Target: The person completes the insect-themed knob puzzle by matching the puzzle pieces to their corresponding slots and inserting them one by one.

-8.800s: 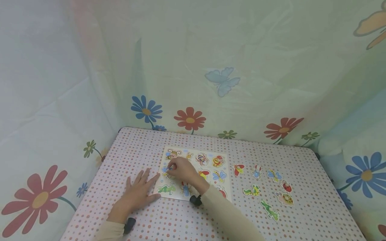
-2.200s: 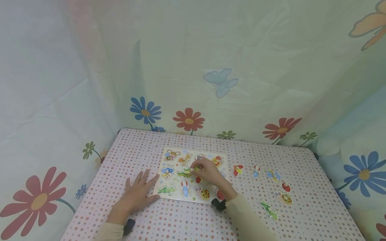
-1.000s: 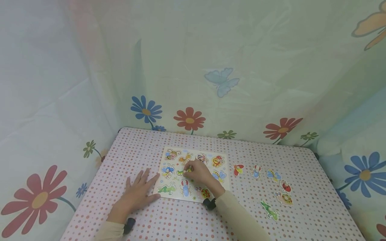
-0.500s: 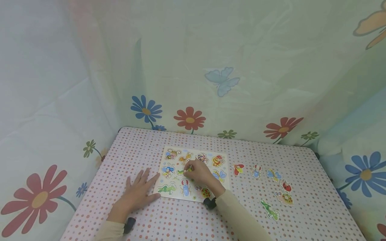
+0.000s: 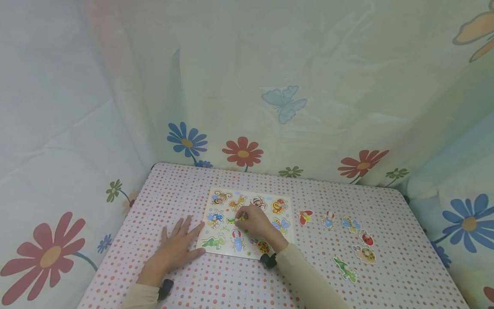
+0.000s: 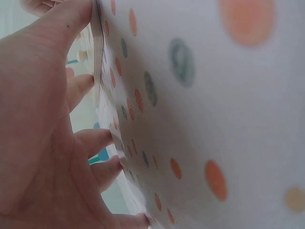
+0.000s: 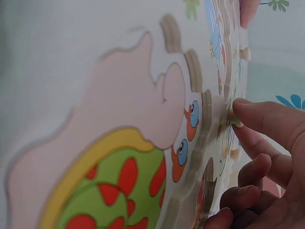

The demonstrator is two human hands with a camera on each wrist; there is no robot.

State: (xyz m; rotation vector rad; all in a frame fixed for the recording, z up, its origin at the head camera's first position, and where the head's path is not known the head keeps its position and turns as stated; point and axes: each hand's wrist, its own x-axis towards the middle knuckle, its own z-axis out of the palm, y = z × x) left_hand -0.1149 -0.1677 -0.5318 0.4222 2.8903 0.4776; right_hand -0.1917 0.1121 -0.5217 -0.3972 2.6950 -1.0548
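A wooden insect puzzle board (image 5: pixel 207 232) lies on the table. My right hand (image 5: pixel 254 221) is over its middle, thumb and forefinger pinching the small knob (image 7: pixel 236 120) of a green caterpillar puzzle piece (image 5: pixel 231 221). That piece sits at the caterpillar's place in the middle row, partly hidden by the fingers. Flat on the tablecloth, fingers spread, my left hand (image 5: pixel 175 249) has its thumb and fingertips right at the board's left edge. Close by in the right wrist view is the snail-shaped recess (image 7: pixel 133 95), with its cut edge showing.
Loose knobbed pieces lie right of the board: a red-winged bug (image 5: pixel 305 217), a blue beetle (image 5: pixel 328 220), a dragonfly (image 5: pixel 350 224), a ladybird (image 5: pixel 366 239), a snail (image 5: pixel 364 254) and a grasshopper (image 5: pixel 345 270). A flower-printed curtain (image 5: pixel 231 86) stands behind the dotted table (image 5: pixel 231 283).
Since the earliest frame, the caterpillar piece has left the right-hand group and come to the board in my right hand, which was at the blue bug. Over the last second, nothing visibly moves.
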